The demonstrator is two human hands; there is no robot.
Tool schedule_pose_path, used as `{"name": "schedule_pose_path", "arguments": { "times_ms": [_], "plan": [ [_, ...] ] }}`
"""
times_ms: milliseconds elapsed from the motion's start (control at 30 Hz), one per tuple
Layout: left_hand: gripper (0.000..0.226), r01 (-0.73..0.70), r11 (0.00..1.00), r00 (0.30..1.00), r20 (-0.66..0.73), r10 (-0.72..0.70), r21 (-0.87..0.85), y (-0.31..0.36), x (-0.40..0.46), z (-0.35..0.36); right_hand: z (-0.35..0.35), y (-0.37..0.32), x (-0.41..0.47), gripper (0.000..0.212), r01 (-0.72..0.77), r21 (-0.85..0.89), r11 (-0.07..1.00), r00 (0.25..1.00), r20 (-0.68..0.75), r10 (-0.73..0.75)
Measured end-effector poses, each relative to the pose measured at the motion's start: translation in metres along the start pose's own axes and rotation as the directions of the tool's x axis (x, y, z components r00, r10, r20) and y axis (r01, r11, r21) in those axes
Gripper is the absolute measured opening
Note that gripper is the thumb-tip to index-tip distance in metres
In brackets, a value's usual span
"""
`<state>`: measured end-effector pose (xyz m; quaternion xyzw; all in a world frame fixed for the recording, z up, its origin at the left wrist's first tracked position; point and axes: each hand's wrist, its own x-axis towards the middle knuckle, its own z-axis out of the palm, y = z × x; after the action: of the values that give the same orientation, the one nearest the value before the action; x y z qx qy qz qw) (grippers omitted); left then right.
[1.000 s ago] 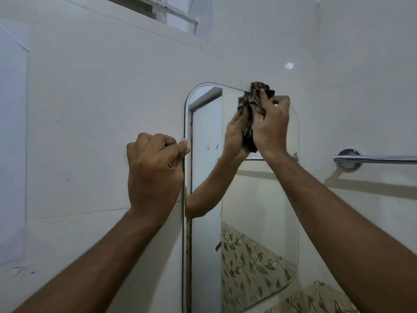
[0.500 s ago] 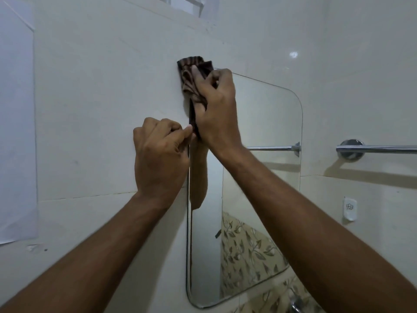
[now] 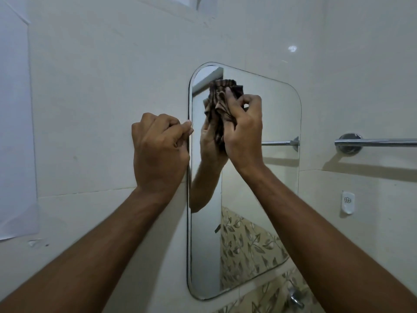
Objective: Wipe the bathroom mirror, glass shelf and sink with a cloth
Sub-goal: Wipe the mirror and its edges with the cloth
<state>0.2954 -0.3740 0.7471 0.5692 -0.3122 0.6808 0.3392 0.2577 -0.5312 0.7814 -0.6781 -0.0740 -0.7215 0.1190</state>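
A rounded rectangular mirror [image 3: 270,177] hangs on the pale tiled wall. My right hand [image 3: 243,132] grips a crumpled dark brown cloth [image 3: 220,98] and presses it against the glass in the mirror's upper left part. Hand and cloth are reflected in the glass. My left hand [image 3: 158,152] is curled into a fist against the wall, its thumb and forefinger touching the mirror's left edge. The glass shelf and the sink are out of view.
A chrome towel rail [image 3: 379,142] runs along the wall to the right of the mirror. A small white plastic fitting [image 3: 347,202] sits below it. A chrome tap [image 3: 295,297] shows under the mirror. A pale sheet [image 3: 15,132] covers the left wall.
My right hand swept the cloth from the mirror's top right edge to its top left corner, then down and a little right onto the glass. My left fist stayed at the edge.
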Motion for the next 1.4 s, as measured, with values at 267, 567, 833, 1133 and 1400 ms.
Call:
{"name": "schedule_pose_path", "arguments": {
  "times_ms": [267, 567, 833, 1133, 1400],
  "plan": [
    [0.016, 0.020, 1.000, 1.000, 0.014, -0.019, -0.013, 0.000, -0.002, -0.002, 0.005, -0.020, -0.022, 0.048, -0.071, 0.026, 0.997, 0.998, 0.005, 0.070],
    [0.015, 0.076, 0.994, 0.994, 0.084, -0.069, -0.084, -0.003, -0.006, -0.017, 0.004, -0.055, -0.083, 0.051, 0.005, 0.065, 0.998, 0.992, 0.126, -0.013],
    [0.015, 0.153, 0.986, 0.942, 0.312, -0.124, -0.070, 0.005, -0.062, -0.045, -0.010, -0.049, -0.142, 0.047, 0.007, 0.063, 0.998, 0.975, 0.223, -0.021],
    [0.015, 0.272, 0.962, 0.836, 0.499, -0.226, -0.020, 0.010, -0.100, -0.074, -0.025, -0.046, -0.191, 0.036, -0.098, 0.119, 0.988, 0.947, 0.317, 0.056],
    [0.012, 0.270, 0.961, 0.767, 0.593, -0.246, 0.049, 0.008, -0.113, -0.077, -0.028, -0.050, -0.212, 0.051, -0.047, 0.081, 0.996, 0.944, 0.330, 0.017]
  ]
}}
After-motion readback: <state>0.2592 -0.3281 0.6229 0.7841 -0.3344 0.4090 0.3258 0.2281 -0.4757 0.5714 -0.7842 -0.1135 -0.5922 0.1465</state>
